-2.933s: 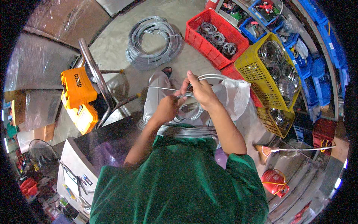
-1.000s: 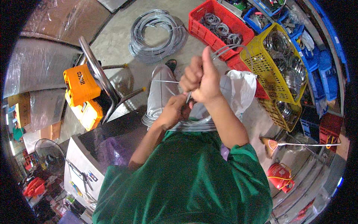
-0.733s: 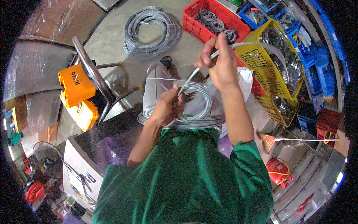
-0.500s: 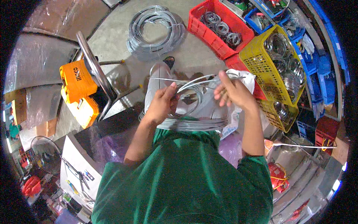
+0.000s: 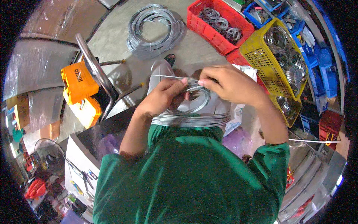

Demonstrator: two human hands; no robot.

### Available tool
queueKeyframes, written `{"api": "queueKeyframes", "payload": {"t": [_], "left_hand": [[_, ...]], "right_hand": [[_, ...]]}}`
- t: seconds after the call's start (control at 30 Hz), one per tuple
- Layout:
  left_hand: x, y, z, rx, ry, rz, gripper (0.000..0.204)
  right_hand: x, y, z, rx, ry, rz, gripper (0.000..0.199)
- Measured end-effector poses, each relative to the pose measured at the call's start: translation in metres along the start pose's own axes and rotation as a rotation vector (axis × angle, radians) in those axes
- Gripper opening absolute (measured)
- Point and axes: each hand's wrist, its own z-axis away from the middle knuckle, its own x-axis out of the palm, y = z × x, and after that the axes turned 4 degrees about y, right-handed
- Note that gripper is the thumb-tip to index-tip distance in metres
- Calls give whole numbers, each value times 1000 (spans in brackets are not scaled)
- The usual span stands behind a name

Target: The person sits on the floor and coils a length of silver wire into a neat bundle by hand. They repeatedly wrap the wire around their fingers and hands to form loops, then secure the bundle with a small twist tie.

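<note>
Over my lap I hold a small coil of grey steel cable point(image 5: 206, 98). My left hand point(image 5: 162, 96) is closed round its left side, thumb pressed on the strands. My right hand point(image 5: 230, 83) is closed with thumb and fingertips pinching cable at the coil's top; part of this grip is hidden behind the fingers. One straight cable end sticks out leftward above my left hand. Across my thighs, just below the small coil, lies a larger coil of the same cable point(image 5: 192, 120), touching my green shirt.
On the floor ahead lies a big cable coil point(image 5: 136, 35). A red crate point(image 5: 212, 39) and a yellow crate point(image 5: 259, 56) holding small coils stand at right, beside blue bins point(image 5: 320, 56). At left are an orange case point(image 5: 80, 80), a bent metal tube point(image 5: 91, 59) and a white table point(image 5: 76, 149) with tools.
My right hand has come in leftward from beside the coil, and its open fingers have closed on the cable. The loose strands at the coil's upper right are drawn in. My left hand keeps its hold.
</note>
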Motion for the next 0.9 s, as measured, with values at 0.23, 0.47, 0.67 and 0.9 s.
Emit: {"api": "queueKeyframes", "payload": {"t": [0.23, 0.47, 0.67, 0.9], "left_hand": [[0, 3, -2, -3, -136, -60, 49], [0, 5, -2, 56, -188, -57, 50], [-2, 1, -4, 54, -107, -71, 50], [11, -4, -5, -2, -191, -19, 50]], "right_hand": [[-22, 6, -4, -44, -350, 29, 25], [-31, 16, -10, 49, -580, -183, 28], [-19, -7, 7, -98, -219, 321, 21], [-30, -15, 14, -182, -208, 416, 24]]}}
